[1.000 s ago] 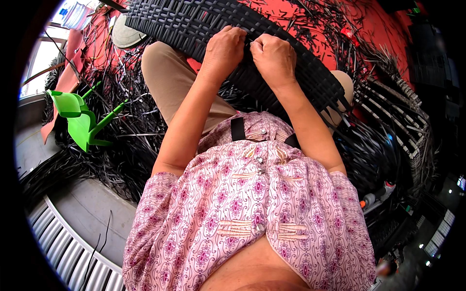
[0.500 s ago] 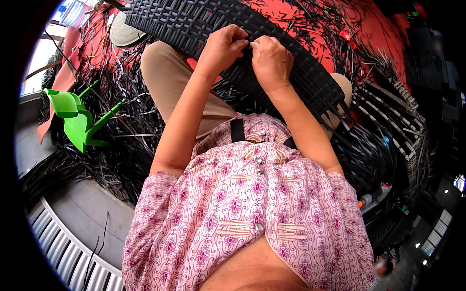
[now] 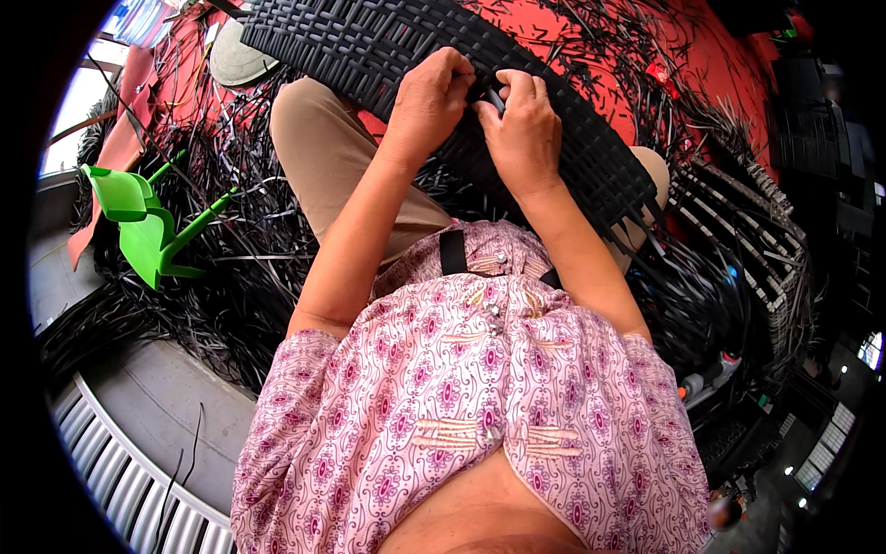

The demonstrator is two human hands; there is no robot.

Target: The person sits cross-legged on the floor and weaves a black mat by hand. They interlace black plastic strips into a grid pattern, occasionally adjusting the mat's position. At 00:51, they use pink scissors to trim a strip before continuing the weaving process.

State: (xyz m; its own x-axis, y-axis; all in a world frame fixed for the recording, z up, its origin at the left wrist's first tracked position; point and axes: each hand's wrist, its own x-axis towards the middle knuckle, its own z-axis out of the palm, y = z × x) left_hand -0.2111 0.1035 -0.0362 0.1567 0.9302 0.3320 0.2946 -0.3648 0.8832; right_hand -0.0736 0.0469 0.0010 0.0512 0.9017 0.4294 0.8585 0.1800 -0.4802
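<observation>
From where I stand, the black woven panel [image 3: 323,42] lies slantwise over the seated person's tan trousers [image 3: 314,148], its far left corner high and its right end down by the other knee. Both hands are at the panel's middle, close together but apart. The left hand [image 3: 431,97] has its fingers curled well in, tips down by the weave; I can't tell whether they have hold of a strand. The right hand [image 3: 521,125] is bent more loosely, thumb and forefinger parted a little, with a small greyish piece [image 3: 496,99] showing between them; how firmly it's held, I can't make out.

Loose black strips [image 3: 231,258] heap up beside the person's left leg, with a small green plastic chair [image 3: 143,245] among them. Over on the right is a frame with pale banded bars [image 3: 748,231]. More black scraps litter the red floor [image 3: 614,83] beyond the panel.
</observation>
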